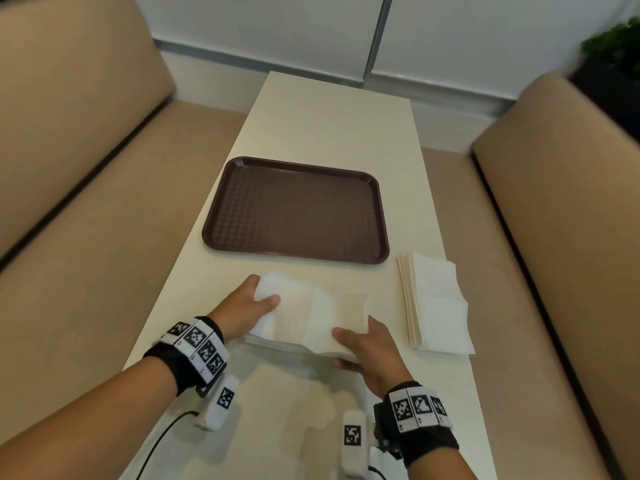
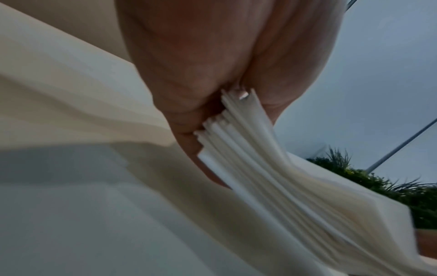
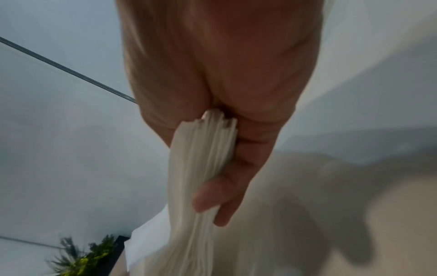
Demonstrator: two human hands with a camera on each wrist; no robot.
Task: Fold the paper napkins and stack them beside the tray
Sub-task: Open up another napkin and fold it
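Note:
A thick stack of white paper napkins point(image 1: 304, 313) is held just above the cream table, in front of the brown tray point(image 1: 294, 211). My left hand point(image 1: 247, 303) grips its left end, thumb on top. My right hand point(image 1: 363, 348) grips its near right corner, thumb on top and fingers beneath. The left wrist view shows the layered napkin edges point(image 2: 248, 149) pinched in my left hand point(image 2: 212, 78). In the right wrist view the napkin bundle point(image 3: 201, 168) sits between thumb and fingers of my right hand point(image 3: 224, 112). A second stack of napkins point(image 1: 436, 303) lies right of the tray's near corner.
The long cream table point(image 1: 332, 123) runs away from me between two tan benches point(image 1: 79, 174) point(image 1: 561, 216). A white wall panel stands at the far end. A green plant point(image 1: 616, 46) sits at the upper right.

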